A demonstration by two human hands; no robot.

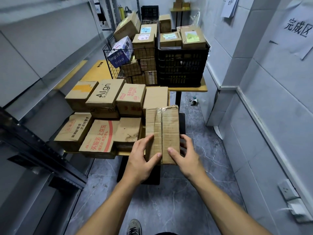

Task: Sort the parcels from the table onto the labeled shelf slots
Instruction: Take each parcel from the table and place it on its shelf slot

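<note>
A shoe (pixel 134 226) shows at the bottom edge. Both hands clamp one taped cardboard box (pixel 167 126): the left hand (pixel 140 160) grips its near left side, the right hand (pixel 184 155) its near right side, thumbs on top. The box is at the near right corner of the table (pixel 69 151), beside other boxes (pixel 105 97) crowding it. On the far table (pixel 188 89) stand a wire basket (pixel 110 53) and a black crate (pixel 183 65), both filled with boxes.
</note>
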